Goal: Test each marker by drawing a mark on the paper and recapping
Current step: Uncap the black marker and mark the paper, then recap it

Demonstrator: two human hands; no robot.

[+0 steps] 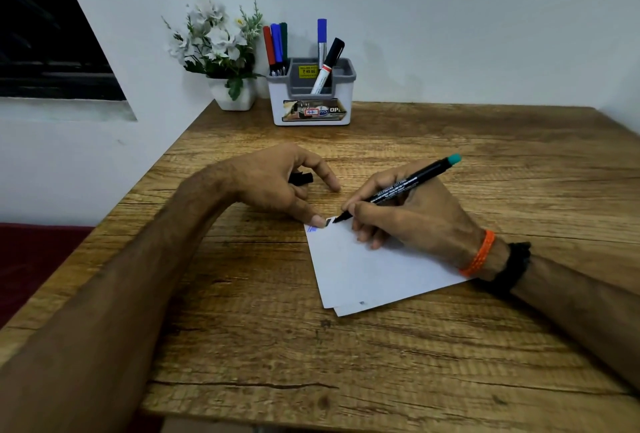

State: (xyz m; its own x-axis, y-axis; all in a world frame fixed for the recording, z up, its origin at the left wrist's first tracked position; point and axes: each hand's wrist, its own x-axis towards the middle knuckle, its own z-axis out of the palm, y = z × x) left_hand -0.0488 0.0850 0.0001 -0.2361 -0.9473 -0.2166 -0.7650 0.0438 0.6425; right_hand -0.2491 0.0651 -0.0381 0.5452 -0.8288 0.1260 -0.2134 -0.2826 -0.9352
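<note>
My right hand (412, 214) grips an uncapped black marker (408, 185) with a teal end, its tip touching the top corner of the white paper (367, 270) beside a black mark. A faint blue mark sits at the paper's top left corner. My left hand (277, 183) holds the black cap (300, 178) in curled fingers while its thumb presses the paper's corner. Several more markers, red (268, 45), blue (276, 43), green (284, 39), another blue (322, 39) and a black-capped white one (327, 65), stand in the holder.
A white and grey pen holder (311, 100) stands at the back of the wooden table (277, 328), beside a white pot of artificial flowers (221, 48). The wall runs behind them. The table's left edge drops off beside my left forearm.
</note>
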